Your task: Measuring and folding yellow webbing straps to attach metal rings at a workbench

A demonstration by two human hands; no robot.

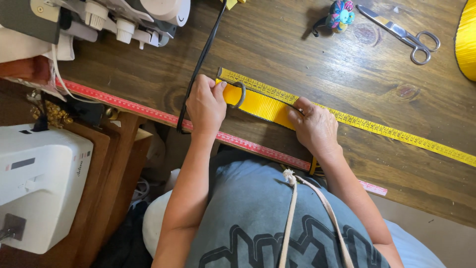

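Two hands press a yellow webbing strap (260, 105) flat on the wooden desk (307, 54), alongside a yellow measuring tape (377, 128). The left hand (206, 105) pinches the strap's end, already looped through a metal D-ring (239, 94); the right hand (313, 126) lies flat, fingers spread, on the other end. Scissors (404, 33), a pincushion (341, 15) and a white sewing machine (39, 186) lie unused around the workroom desk.

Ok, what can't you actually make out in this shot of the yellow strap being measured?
Head view only:
- The yellow strap runs under the right hand, so its far end is hidden.
- The left hand covers part of the metal ring.
- Tape measure marks are too small.
- Yellow roll is cut off at the right edge.
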